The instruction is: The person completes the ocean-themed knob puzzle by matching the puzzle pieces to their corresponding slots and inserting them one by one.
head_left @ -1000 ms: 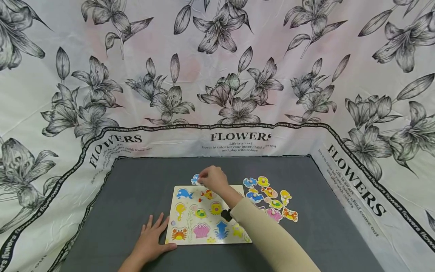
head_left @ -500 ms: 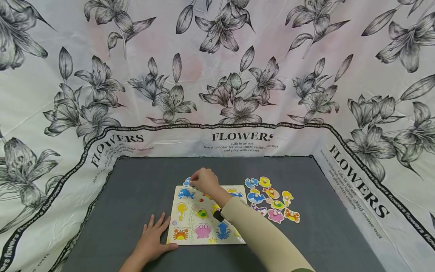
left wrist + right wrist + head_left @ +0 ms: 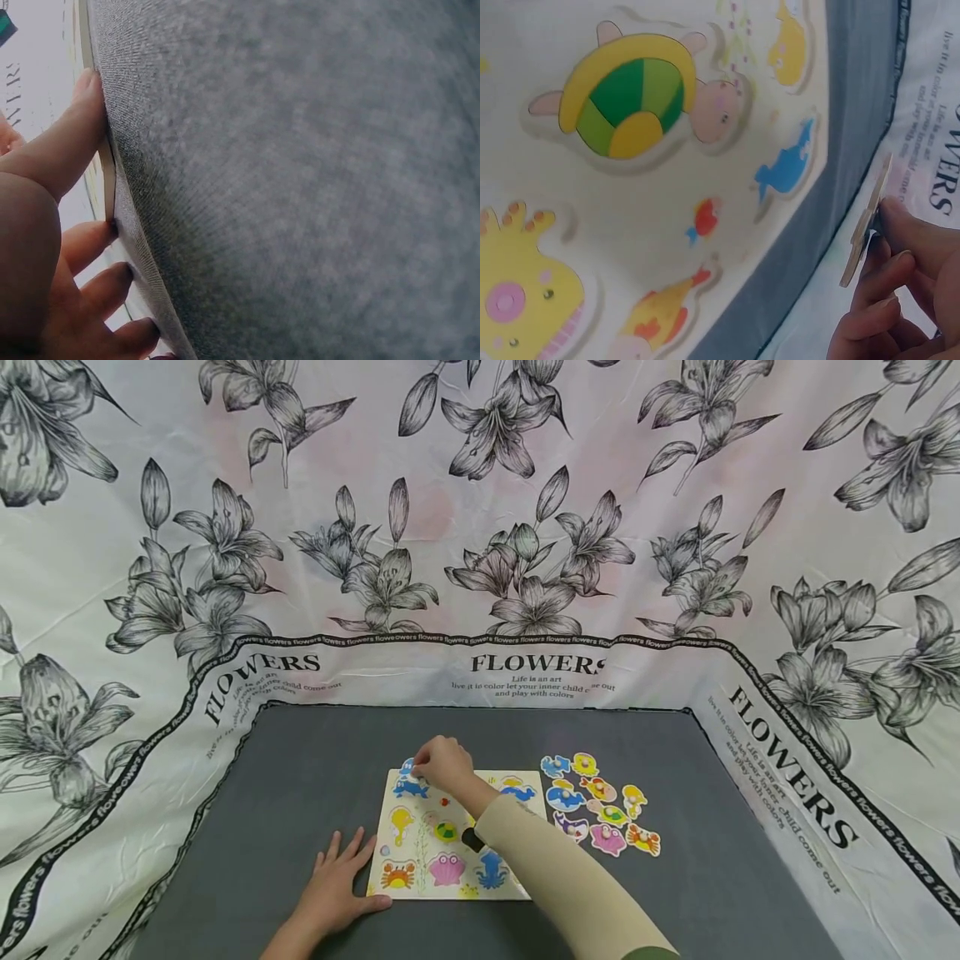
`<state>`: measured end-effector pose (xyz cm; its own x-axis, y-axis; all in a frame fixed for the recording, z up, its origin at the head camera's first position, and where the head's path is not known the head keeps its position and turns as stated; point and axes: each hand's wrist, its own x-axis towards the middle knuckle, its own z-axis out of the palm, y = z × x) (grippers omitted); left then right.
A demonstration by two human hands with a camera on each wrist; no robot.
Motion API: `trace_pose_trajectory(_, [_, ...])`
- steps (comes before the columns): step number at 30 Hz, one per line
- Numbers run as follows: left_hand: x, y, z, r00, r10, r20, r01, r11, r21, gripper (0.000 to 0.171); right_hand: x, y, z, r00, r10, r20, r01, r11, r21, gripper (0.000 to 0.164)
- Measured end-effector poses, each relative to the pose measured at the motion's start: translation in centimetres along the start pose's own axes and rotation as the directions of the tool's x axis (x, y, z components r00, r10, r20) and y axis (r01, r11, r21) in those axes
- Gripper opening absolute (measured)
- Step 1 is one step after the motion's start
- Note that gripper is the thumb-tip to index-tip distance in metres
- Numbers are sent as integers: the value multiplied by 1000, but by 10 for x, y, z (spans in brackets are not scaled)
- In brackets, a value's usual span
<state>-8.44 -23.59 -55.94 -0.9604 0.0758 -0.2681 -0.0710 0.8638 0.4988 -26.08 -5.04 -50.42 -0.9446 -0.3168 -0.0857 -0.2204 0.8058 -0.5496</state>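
Note:
My right hand [image 3: 447, 763] pinches a blue-topped puzzle piece [image 3: 407, 767] above the upper left corner of the puzzle board [image 3: 470, 818], close to the blue whale picture [image 3: 410, 787]. In the right wrist view the piece [image 3: 865, 221] is edge-on, a thin wooden sheet between thumb and fingers, so its picture is hidden. My left hand [image 3: 337, 881] lies with fingers spread at the board's lower left corner. Its thumb [image 3: 84, 112] and a finger touch the board's edge in the left wrist view. The right forearm covers part of the board.
To the right of the board lie several loose sea-animal pieces, among them a crab [image 3: 643, 839], a pink piece [image 3: 607, 839] and a turtle [image 3: 611, 812]. The grey tabletop [image 3: 315, 777] is bordered by flower-printed cloth [image 3: 525, 677] at the back and sides.
My right hand has moved left with the puzzle piece, from above the board's back edge to its upper left corner. The left hand stays at the board's left edge.

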Motion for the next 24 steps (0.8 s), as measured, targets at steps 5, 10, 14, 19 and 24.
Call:
trace_pose_trajectory(5, [1, -2, -1, 1000, -20, 20, 19, 1000, 10, 112, 4, 0, 14, 1000, 13, 10, -13, 1000, -5, 9])
trace_pose_trajectory(10, [2, -2, -3, 1000, -8, 17, 7, 1000, 10, 111, 6, 0, 19, 999, 31, 14, -30, 999, -13, 7])
trace_pose_trajectory(14, [3, -3, -3, 1000, -1, 11, 1, 1000, 12, 111, 6, -1, 21, 999, 32, 22, -31, 999, -24, 7])
trace_pose_trajectory(19, [5, -3, -5, 1000, 2, 7, -2, 1000, 14, 111, 8, -3, 23, 998, 37, 50, -35, 999, -40, 5])
trace_pose_trajectory(24, [6, -3, -4, 1000, -1, 5, 1, 1000, 3, 111, 9, -4, 27, 997, 26, 67, -22, 998, -66, 5])
